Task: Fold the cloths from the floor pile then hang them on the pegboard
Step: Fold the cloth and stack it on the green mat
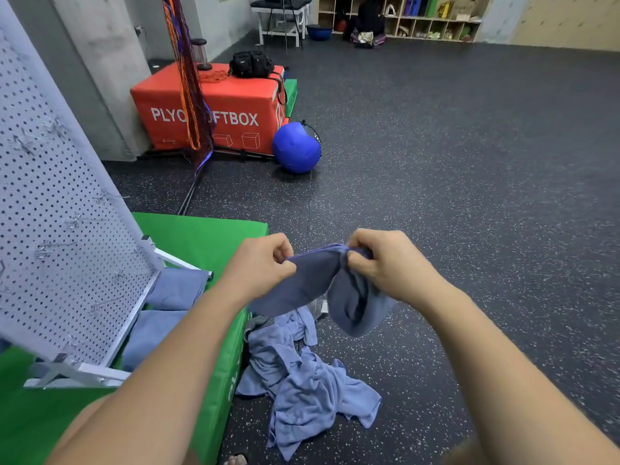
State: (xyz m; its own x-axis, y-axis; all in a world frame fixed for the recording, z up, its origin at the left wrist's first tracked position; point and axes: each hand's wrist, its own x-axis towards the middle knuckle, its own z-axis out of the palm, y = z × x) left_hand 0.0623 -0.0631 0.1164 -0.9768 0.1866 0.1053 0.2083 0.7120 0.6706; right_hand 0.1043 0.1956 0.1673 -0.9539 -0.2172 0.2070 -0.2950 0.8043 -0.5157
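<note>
Head view, looking down over a speckled black rubber floor (469, 196). Holding a dusty-blue soft cloth (312, 283) up in mid-air by its top edge: left hand (265, 260) pinching one end, thumb and curled fingers closed on the fabric; right hand (382, 263) close beside it, fingers likewise curled and bunching the other end. Below both hands, drooping in two loose lobes, clear of the floor. Directly underneath, crumpled on the floor against the side of a bright green padded mat (201, 236): a loose pile of light-blue cloths (302, 380). On that mat at the left, leaning back on a white frame: a white perforated pegboard (60, 229) studded with small metal hooks (77, 221). Just beside its lower edge, lying flat on the mat: two more blue cloths (177, 290). Farther back, against the grey wall: a red padded box lettered in white (235, 109), topped with a black bag (251, 63). Touching the box's near corner, resting on the floor: a round blue ball (295, 147). Along the far wall: wooden cubby shelves (419, 25).
</note>
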